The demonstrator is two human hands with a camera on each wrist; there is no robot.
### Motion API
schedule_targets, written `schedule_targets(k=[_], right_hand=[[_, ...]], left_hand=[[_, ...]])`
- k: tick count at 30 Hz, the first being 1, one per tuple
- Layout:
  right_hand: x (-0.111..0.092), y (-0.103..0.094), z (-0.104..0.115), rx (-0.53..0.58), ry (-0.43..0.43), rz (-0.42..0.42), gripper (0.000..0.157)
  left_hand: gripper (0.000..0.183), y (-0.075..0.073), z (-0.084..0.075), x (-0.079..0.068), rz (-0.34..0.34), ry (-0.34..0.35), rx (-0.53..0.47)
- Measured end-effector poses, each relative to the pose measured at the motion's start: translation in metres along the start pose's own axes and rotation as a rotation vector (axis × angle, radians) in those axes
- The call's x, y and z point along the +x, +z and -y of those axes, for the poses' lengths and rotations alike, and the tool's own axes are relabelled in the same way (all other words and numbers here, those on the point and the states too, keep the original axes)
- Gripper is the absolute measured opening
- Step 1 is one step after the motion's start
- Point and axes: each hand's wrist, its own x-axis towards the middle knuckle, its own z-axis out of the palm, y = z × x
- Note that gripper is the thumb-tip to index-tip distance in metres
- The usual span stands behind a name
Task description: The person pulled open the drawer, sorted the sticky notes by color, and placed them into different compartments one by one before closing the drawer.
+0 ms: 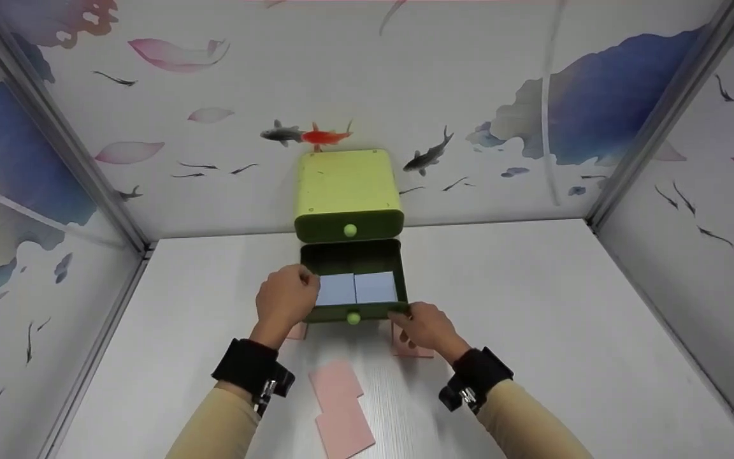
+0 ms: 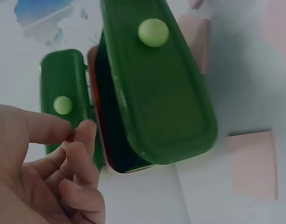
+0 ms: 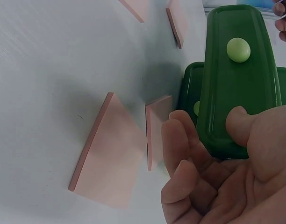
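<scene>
A green drawer (image 1: 380, 312) with a round pale knob is pulled out of a yellow-green cabinet (image 1: 348, 182). Two light blue square pads (image 1: 374, 287) lie side by side in it. My left hand (image 1: 287, 296) is over the drawer's left side, beside the left blue pad. In the left wrist view its fingers are loosely bent, thumb and index tips close together, with nothing visible between them. My right hand (image 1: 427, 328) grips the drawer's front right corner. Its thumb (image 3: 239, 123) lies on the drawer front; its index finger is hidden.
Two overlapping pink square pads (image 1: 341, 408) lie on the white table (image 1: 501, 287) near me. More pink pads lie by the drawer's front corners, one partly under my right hand. A closed drawer front (image 1: 319, 227) is above the open drawer. A patterned wall stands behind the cabinet.
</scene>
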Motion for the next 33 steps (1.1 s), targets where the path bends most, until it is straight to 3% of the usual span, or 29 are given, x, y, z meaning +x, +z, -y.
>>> schedule_targets(k=[2, 9, 13, 25, 33], right_hand=[[0.001, 0.001, 0.001, 0.004, 0.003, 0.004, 0.037], [0.000, 0.001, 0.001, 0.001, 0.009, 0.004, 0.036], [0.000, 0.001, 0.001, 0.008, 0.017, 0.009, 0.036], [0.001, 0.000, 0.000, 0.010, -0.028, -0.022, 0.037], [0.000, 0.003, 0.000, 0.023, -0.030, -0.028, 0.039]], left_hand=[[0.028, -0.003, 0.000, -0.007, 0.023, 0.007, -0.007], [0.041, 0.000, 0.005, -0.021, 0.258, -0.016, 0.032], [0.039, 0.007, 0.010, -0.026, 0.327, -0.025, 0.054], [0.037, 0.042, 0.015, -0.032, 0.388, -0.050, -0.014], [0.044, 0.062, 0.006, -0.032, 0.337, -0.027, -0.048]])
